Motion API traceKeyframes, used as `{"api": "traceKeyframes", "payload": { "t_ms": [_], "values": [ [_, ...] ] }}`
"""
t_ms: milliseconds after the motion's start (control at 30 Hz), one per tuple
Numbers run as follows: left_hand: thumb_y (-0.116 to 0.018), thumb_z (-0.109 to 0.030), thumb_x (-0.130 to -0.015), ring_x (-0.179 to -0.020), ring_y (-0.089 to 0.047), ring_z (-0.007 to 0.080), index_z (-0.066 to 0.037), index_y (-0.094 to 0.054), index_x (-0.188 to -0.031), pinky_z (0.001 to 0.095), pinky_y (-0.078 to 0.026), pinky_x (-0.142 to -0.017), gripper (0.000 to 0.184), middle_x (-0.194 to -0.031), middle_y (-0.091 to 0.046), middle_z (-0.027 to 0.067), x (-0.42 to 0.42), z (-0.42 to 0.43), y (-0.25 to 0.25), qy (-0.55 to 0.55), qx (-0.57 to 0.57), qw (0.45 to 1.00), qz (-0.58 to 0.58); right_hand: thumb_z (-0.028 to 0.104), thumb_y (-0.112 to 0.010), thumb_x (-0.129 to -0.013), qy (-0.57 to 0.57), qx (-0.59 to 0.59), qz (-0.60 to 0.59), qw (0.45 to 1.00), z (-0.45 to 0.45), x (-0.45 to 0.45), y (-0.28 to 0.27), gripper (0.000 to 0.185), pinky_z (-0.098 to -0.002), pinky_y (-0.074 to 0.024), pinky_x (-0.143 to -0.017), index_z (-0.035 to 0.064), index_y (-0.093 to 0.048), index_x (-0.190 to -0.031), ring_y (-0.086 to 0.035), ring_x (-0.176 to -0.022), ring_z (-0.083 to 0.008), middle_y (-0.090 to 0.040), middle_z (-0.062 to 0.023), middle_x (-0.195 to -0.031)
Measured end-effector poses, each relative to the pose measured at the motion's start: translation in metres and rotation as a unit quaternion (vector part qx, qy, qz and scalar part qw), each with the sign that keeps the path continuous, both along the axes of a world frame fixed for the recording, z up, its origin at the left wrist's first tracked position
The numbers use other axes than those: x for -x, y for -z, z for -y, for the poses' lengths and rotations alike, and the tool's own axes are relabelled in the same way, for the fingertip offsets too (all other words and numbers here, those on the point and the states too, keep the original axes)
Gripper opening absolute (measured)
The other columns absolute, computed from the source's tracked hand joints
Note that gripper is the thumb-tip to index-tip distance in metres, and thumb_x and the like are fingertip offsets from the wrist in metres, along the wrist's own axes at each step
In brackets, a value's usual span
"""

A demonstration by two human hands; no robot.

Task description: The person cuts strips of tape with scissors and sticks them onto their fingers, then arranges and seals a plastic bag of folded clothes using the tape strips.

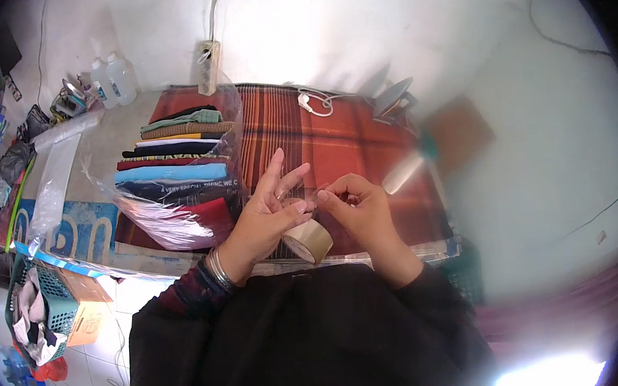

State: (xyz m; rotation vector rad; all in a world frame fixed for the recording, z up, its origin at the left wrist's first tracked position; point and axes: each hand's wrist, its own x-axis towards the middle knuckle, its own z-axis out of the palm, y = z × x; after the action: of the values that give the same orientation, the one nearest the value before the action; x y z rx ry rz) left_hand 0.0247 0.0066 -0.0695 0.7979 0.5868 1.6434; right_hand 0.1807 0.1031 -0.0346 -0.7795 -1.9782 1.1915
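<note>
Holding the left hand (263,215) open in front of the body, with palm turned inward and fingers spread apart. Bringing the right hand (358,207) up just beside it, with thumb and forefinger pinched together on what looks like a thin, clear film, too faint to trace exactly. Wearing silvery bangles (218,267) at the left wrist.

Just below the gap between both hands, showing the tape roll (310,242), tan and tilted, near the front edge of the bench (115,122). Cannot tell whether touching the left hand or resting on the cloth. Under and beyond the hands, spread with a striped red-orange cloth (327,143).

To the left of the left hand, laid out in a row of overlapping folds, seeing folded clothes (171,174) in blue, black, red, green and brown, inside or under clear plastic (172,227) with bright glare.

Ahead of the hands, finding a white plug (305,103) with its cord looped on the cloth; farther to the right, an iron (393,102), tilted up. Ahead and left, passing a power strip (208,69), then two clear bottles (121,81) near the wall. Well apart at lower left, below bench height, reaching a green basket (62,310) with cloth items inside, beside a cardboard box (90,308).
</note>
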Motion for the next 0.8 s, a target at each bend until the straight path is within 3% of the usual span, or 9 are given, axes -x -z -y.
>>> {"api": "traceKeyframes", "payload": {
  "t_ms": [100, 200, 333, 433, 533, 633, 700, 800],
  "values": [
    [-0.056, 0.005, -0.087, -0.1, -0.057, 0.0143, -0.024, 0.001, -0.152, 0.0329, -0.051, -0.09, 0.091, -0.151, -0.024, 0.015, -0.003, 0.001, -0.001, -0.008, 0.0, 1.0, 0.007, 0.012, -0.072, -0.083, -0.013, -0.029, 0.015, 0.999, 0.0, -0.002, 0.0, 0.009, -0.0199, -0.041, -0.061, 0.0041, -0.067, -0.083, -0.053, -0.069, -0.003, -0.067, -0.0002, -0.083],
    [-0.057, 0.007, -0.085, -0.104, -0.057, 0.0155, -0.024, 0.002, -0.152, 0.0329, -0.05, -0.092, 0.094, -0.15, -0.025, 0.0158, -0.001, 0.001, 0.004, -0.009, -0.018, 1.0, -0.014, 0.012, -0.073, -0.078, -0.008, -0.018, -0.024, 1.0, 0.003, 0.001, 0.001, 0.011, -0.0232, -0.0412, -0.058, 0.0023, -0.067, -0.081, -0.051, -0.064, -0.0079, -0.06, -0.0021, -0.074],
    [-0.058, 0.008, -0.083, -0.107, -0.056, 0.0166, -0.024, 0.002, -0.152, 0.0339, -0.05, -0.092, 0.096, -0.149, -0.026, 0.016, -0.005, 0.002, -0.001, -0.015, -0.022, 1.0, -0.003, 0.011, -0.073, -0.078, -0.006, -0.015, -0.009, 1.0, 0.005, -0.001, -0.003, 0.011, -0.0227, -0.0409, -0.058, 0.0021, -0.067, -0.08, -0.051, -0.065, -0.0078, -0.059, -0.0015, -0.073],
    [-0.061, 0.005, -0.085, -0.11, -0.054, 0.0155, -0.019, 0.006, -0.151, 0.0308, -0.048, -0.091, 0.097, -0.148, -0.03, 0.0182, -0.007, 0.005, -0.004, -0.007, -0.016, 1.0, -0.001, 0.01, -0.073, -0.078, -0.004, -0.041, -0.006, 0.999, 0.007, -0.003, -0.005, 0.011, -0.0228, -0.0417, -0.059, 0.001, -0.067, -0.08, -0.053, -0.067, -0.0082, -0.058, -0.0022, -0.074],
    [-0.061, 0.005, -0.084, -0.104, -0.056, 0.0135, -0.019, 0.006, -0.151, 0.0283, -0.049, -0.087, 0.098, -0.147, -0.031, 0.0183, -0.006, 0.007, -0.004, 0.006, -0.001, 1.0, 0.03, 0.008, -0.073, -0.077, -0.034, -0.047, -0.041, 0.997, 0.008, -0.009, -0.011, 0.01, -0.0233, -0.0428, -0.06, 0.0003, -0.067, -0.079, -0.055, -0.068, -0.0091, -0.058, -0.0034, -0.076],
    [-0.061, 0.007, -0.082, -0.096, -0.058, 0.0129, -0.019, 0.002, -0.152, 0.0319, -0.052, -0.087, 0.097, -0.144, -0.034, 0.0184, -0.005, 0.008, 0.001, -0.008, -0.011, 1.0, -0.015, 0.007, -0.074, -0.077, -0.039, -0.039, 0.017, 0.998, 0.008, -0.019, -0.022, 0.011, -0.0236, -0.0436, -0.061, -0.0002, -0.066, -0.078, -0.055, -0.069, -0.01, -0.059, -0.0045, -0.077],
    [-0.061, 0.008, -0.081, -0.084, -0.057, 0.0091, -0.019, 0.001, -0.152, 0.0277, -0.052, -0.081, 0.098, -0.142, -0.037, 0.0193, -0.005, 0.01, -0.001, -0.02, -0.011, 0.993, -0.112, 0.008, -0.074, -0.077, -0.062, -0.071, 0.035, 0.995, 0.006, -0.027, -0.024, 0.012, -0.0238, -0.0441, -0.062, -0.0004, -0.066, -0.077, -0.056, -0.07, -0.0106, -0.059, -0.0047, -0.076],
    [-0.061, 0.008, -0.081, -0.078, -0.054, 0.0072, -0.018, 0.001, -0.152, 0.0247, -0.051, -0.076, 0.098, -0.141, -0.039, 0.0207, -0.009, 0.012, -0.003, -0.022, 0.001, 0.991, -0.133, 0.009, -0.074, -0.077, -0.087, -0.061, 0.082, 0.991, 0.001, -0.039, -0.023, 0.012, -0.0237, -0.0444, -0.062, -0.0005, -0.066, -0.078, -0.057, -0.07, -0.0105, -0.06, -0.0048, -0.074]
  ]
}}
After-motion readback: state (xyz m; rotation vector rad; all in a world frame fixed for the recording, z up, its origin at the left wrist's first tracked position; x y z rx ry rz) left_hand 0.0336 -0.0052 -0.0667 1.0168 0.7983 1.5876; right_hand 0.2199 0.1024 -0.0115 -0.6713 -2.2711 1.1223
